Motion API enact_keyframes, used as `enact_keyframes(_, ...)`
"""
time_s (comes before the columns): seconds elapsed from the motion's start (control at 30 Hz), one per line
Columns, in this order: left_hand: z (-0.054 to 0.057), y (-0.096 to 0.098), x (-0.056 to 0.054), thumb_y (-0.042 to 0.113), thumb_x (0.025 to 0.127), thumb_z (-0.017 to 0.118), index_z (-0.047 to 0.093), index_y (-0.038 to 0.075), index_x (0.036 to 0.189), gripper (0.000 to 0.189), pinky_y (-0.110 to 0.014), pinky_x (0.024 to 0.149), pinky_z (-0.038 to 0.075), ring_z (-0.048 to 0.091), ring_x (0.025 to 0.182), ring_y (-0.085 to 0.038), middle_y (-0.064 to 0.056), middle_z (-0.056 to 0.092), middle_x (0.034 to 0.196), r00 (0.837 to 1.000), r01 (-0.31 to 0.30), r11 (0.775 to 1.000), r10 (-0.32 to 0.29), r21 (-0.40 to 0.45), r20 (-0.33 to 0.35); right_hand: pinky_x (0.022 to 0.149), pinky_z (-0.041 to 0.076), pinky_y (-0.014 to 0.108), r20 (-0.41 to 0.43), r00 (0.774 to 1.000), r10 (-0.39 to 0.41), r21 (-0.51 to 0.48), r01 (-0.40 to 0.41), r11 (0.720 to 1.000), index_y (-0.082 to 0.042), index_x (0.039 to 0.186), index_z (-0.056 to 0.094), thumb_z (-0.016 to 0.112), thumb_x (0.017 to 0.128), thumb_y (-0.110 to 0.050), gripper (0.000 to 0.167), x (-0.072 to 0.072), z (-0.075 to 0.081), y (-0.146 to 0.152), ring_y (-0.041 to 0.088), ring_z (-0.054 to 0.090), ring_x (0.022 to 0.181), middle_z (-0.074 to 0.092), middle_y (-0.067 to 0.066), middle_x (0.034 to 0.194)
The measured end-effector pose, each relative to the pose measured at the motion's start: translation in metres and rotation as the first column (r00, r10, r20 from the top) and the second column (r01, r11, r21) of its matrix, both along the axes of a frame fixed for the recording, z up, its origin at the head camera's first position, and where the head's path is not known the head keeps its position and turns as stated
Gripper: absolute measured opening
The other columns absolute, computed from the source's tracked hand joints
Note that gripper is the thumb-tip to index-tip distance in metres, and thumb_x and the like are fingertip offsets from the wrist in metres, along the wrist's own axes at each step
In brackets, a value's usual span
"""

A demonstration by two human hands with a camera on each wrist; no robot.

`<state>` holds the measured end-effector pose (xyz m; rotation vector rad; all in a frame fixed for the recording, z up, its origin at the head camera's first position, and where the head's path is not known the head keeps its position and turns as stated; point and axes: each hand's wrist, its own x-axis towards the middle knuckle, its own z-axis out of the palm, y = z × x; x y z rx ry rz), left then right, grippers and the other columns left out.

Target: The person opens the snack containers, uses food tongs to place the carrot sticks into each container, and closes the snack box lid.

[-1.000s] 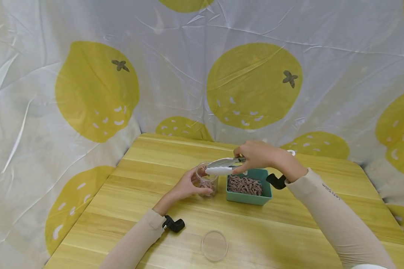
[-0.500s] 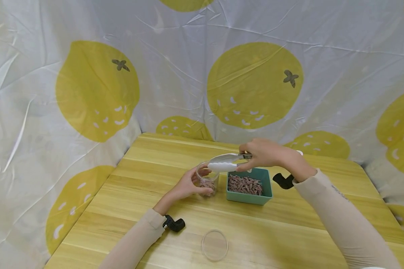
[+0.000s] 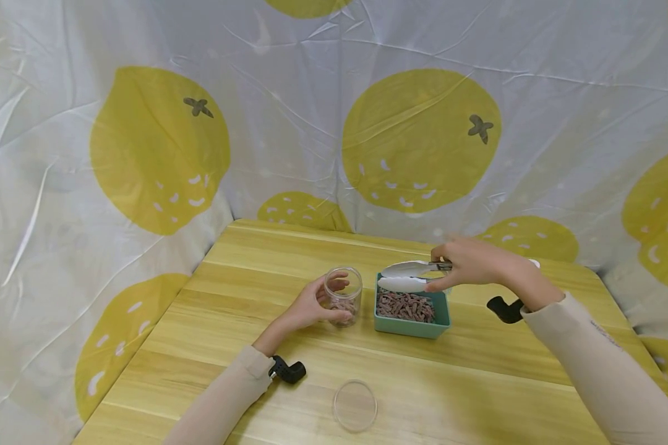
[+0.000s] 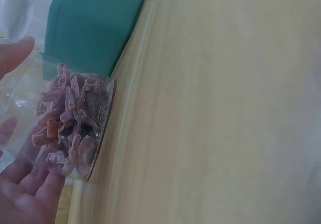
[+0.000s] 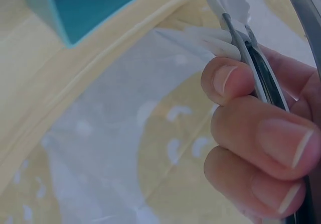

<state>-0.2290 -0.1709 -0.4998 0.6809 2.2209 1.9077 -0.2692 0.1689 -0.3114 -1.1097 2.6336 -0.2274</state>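
My left hand holds a clear jar upright on the table, thumb and fingers curled round its side. Brownish-pink strips, like shredded dried meat, lie in the bottom of the jar, and the left wrist view shows these strips through its wall. Above the teal box, my right hand grips a pair of metal tongs with white tips. Those tips are a little apart over the heap of similar strips in the box. Curled fingers wrap the tongs' handle in the right wrist view.
A round clear lid lies flat on the wooden table, nearer to me than the jar. The teal box stands just right of the jar. A lemon-print curtain hangs behind the table and along its left side.
My right hand has moved the tongs right, from the jar's mouth to over the teal box. My left hand and the jar have stayed in place.
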Motion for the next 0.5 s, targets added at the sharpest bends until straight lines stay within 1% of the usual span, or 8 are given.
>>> enact_keyframes(0.13, 0.000, 0.000, 0.001, -0.003, 0.080, 0.081, 0.040, 0.003, 0.149, 0.081, -0.052, 0.111, 0.034, 0.044, 0.135, -0.039, -0.024, 0.049, 0.144, 1.000, 0.001, 1.000, -0.001, 0.012, 0.007, 0.058, 0.039, 0.030, 0.015, 1.000, -0.018, 0.060, 0.017, 0.998, -0.003, 0.113, 0.068, 0.072, 0.082, -0.063, 0.067, 0.001, -0.008, 0.010, 0.009, 0.043, 0.059, 0.056, -0.004, 0.074)
enact_keyframes(0.2, 0.000, 0.001, 0.001, -0.004, 0.080, 0.081, 0.040, 0.003, 0.150, 0.081, -0.052, 0.112, 0.034, 0.044, 0.136, -0.039, -0.025, 0.048, 0.144, 1.000, -0.001, 1.000, 0.000, 0.014, 0.012, 0.057, 0.038, 0.030, 0.023, 0.999, -0.027, 0.086, 0.025, 0.996, -0.003, 0.111, 0.068, 0.072, 0.081, -0.063, 0.067, 0.001, -0.012, 0.014, 0.010, 0.042, 0.059, 0.055, -0.004, 0.071)
enact_keyframes(0.33, 0.000, 0.001, 0.000, -0.007, 0.079, 0.081, 0.041, 0.005, 0.149, 0.082, -0.052, 0.112, 0.033, 0.042, 0.136, -0.042, -0.027, 0.047, 0.145, 1.000, -0.005, 1.000, 0.004, 0.020, 0.024, 0.059, 0.039, 0.030, 0.019, 0.999, -0.033, 0.115, 0.030, 0.993, -0.005, 0.106, 0.069, 0.074, 0.079, -0.063, 0.064, 0.001, -0.020, 0.021, 0.011, 0.045, 0.063, 0.056, -0.006, 0.076)
enact_keyframes(0.37, 0.000, 0.001, 0.000, -0.007, 0.079, 0.081, 0.041, 0.005, 0.149, 0.081, -0.052, 0.112, 0.033, 0.042, 0.136, -0.043, -0.028, 0.047, 0.145, 1.000, -0.005, 1.000, 0.004, 0.023, 0.027, 0.059, 0.039, 0.030, 0.023, 0.999, -0.035, 0.116, 0.032, 0.993, -0.005, 0.104, 0.069, 0.074, 0.079, -0.063, 0.063, 0.001, -0.022, 0.022, 0.011, 0.044, 0.062, 0.056, -0.006, 0.075)
enact_keyframes(0.43, 0.002, 0.002, 0.001, -0.009, 0.078, 0.080, 0.043, 0.006, 0.148, 0.081, -0.053, 0.112, 0.033, 0.040, 0.136, -0.045, -0.030, 0.046, 0.144, 0.999, -0.003, 1.000, 0.001, 0.031, 0.038, 0.059, 0.038, 0.030, 0.025, 0.999, -0.030, 0.117, 0.027, 0.993, -0.005, 0.103, 0.069, 0.075, 0.078, -0.062, 0.062, 0.001, -0.026, 0.024, 0.011, 0.044, 0.062, 0.056, -0.005, 0.074)
enact_keyframes(0.5, 0.005, 0.002, 0.002, -0.010, 0.078, 0.080, 0.044, 0.007, 0.147, 0.080, -0.054, 0.112, 0.032, 0.040, 0.135, -0.048, -0.032, 0.045, 0.144, 0.999, -0.001, 0.999, -0.001, 0.038, 0.051, 0.058, 0.036, 0.029, 0.033, 0.999, -0.031, 0.118, 0.027, 0.993, -0.005, 0.100, 0.069, 0.077, 0.078, -0.060, 0.060, 0.000, -0.030, 0.024, 0.010, 0.042, 0.061, 0.054, -0.005, 0.072)
